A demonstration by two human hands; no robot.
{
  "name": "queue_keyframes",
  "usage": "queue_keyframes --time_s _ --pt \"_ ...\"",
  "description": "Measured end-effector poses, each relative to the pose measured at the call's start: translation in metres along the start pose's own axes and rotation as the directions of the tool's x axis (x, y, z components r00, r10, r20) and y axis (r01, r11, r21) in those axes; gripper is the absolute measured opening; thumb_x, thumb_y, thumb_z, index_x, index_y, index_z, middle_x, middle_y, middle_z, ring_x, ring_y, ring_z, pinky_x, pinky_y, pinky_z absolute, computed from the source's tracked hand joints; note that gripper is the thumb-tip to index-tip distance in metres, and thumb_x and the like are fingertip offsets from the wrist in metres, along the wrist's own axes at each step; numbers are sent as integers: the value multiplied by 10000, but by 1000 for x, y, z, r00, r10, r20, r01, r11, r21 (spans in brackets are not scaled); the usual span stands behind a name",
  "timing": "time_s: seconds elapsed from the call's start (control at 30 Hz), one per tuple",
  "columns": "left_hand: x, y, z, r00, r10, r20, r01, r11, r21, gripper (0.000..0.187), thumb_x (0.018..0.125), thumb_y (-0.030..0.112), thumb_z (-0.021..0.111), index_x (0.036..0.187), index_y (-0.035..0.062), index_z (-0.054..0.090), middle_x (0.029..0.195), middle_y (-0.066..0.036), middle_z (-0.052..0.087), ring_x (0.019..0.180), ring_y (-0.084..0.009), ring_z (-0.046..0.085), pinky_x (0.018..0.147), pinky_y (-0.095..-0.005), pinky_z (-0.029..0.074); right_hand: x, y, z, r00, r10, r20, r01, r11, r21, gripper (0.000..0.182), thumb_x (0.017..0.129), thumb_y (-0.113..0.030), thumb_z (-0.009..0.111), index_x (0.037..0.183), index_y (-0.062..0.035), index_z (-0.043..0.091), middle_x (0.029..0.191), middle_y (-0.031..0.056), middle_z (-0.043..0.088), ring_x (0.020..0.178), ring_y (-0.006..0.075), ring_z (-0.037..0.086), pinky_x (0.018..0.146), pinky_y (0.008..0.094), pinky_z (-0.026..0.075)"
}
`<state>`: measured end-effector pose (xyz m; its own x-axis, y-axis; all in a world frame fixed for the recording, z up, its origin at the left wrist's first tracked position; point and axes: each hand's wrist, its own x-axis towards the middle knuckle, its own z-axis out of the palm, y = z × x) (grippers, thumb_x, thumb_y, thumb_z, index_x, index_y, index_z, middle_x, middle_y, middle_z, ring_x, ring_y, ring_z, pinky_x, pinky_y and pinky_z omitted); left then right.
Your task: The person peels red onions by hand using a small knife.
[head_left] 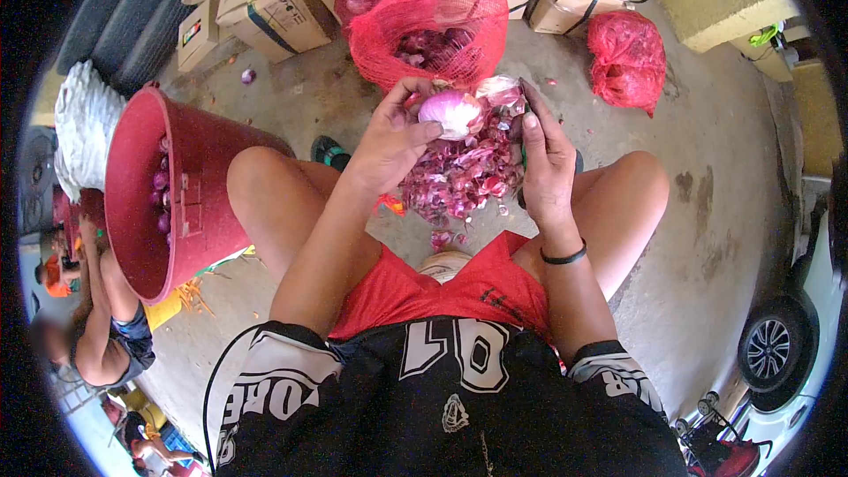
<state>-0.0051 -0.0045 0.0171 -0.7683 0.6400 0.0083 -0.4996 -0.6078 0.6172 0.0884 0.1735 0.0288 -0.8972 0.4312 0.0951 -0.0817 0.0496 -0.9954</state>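
A red onion (452, 115), partly peeled with its pale purple flesh showing, is gripped between the thumb and fingers of my left hand (393, 141). Beside it, my right hand (549, 159) is closed, with darkened fingertips at a loose piece of onion skin (501, 91). Below both hands, a heap of red onion skins (459, 181) lies on the floor between my feet. Just beyond my hands stands an opened red mesh bag (486, 26) with onions inside.
At my left stands a large red tub (216, 177) with onions in it. Cardboard boxes (274, 18) line the back, and another filled red mesh bag (627, 57) sits at right. A person (106, 327) is at far left; a car wheel (770, 349) shows at right.
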Motion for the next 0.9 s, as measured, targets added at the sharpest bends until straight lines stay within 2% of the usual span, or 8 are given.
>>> queue_keyframes --time_s 0.07,0.17,0.3,0.43,0.53,0.63,0.73,0.9 --pt "1 -3 -4 999 -25 -20 25 999 27 556 767 -51 729 1239 88 470 1220 -81 572 1175 -252 564 1037 -446 450 0 3 -1 999 -32 -8 31 998 -56 403 1011 -158 489 1391 -23 483 911 -25 612 653 29 462 566 198 398" --pt "4 -8 -7 996 -3 -94 13 994 109 492 764 -85 718 1161 79 477 1153 -60 555 1099 -208 572 982 -387 479 -1 12 2 991 -131 11 130 963 -236 457 994 -149 501 1417 4 422 1057 109 657 834 157 616 710 289 491" --pt "5 -11 6 981 18 -193 11 989 145 457 755 -97 729 1101 72 484 1076 -31 529 1027 -158 562 922 -327 495 -10 -4 18 962 -247 118 272 913 -304 546 957 -141 539 1439 31 349 1237 293 574 1133 353 610 932 401 474" --pt "5 -14 5 978 45 -205 -1 978 211 462 744 -83 752 1088 73 486 1066 -24 521 1023 -144 553 906 -307 492 -9 -7 23 938 -279 207 339 866 -369 574 927 -127 579 1435 27 359 1186 296 589 1078 398 620 910 415 489" --pt "6 -15 5 976 77 -204 -31 974 223 461 744 -79 756 1085 73 485 1049 -15 510 1006 -136 547 894 -305 491 -8 -5 23 942 -257 218 324 867 -379 569 918 -117 588 1431 12 378 1171 289 600 1076 395 622 897 407 496" --pt "6 -15 4 977 92 -191 -43 969 242 451 749 -77 752 1080 70 484 1046 -10 501 994 -130 543 886 -300 489 -6 0 24 922 -334 197 387 818 -426 536 910 -87 590 1413 -8 423 1078 266 628 965 383 646 843 405 508" --pt "7 -17 2 978 96 -185 -48 968 247 442 752 -76 749 1076 63 482 1047 -12 499 998 -131 541 888 -300 489 -6 -6 23 937 -297 184 348 837 -423 480 901 -62 594 1368 -17 494 966 234 633 830 360 635 776 400 509" --pt "7 -14 2 983 81 -162 -45 976 213 446 758 -76 738 1100 51 482 1074 -28 517 1058 -159 550 945 -335 500 -3 -4 18 927 -331 178 375 833 -406 403 905 -55 595 1304 -3 560 906 195 628 748 294 611 739 372 502"
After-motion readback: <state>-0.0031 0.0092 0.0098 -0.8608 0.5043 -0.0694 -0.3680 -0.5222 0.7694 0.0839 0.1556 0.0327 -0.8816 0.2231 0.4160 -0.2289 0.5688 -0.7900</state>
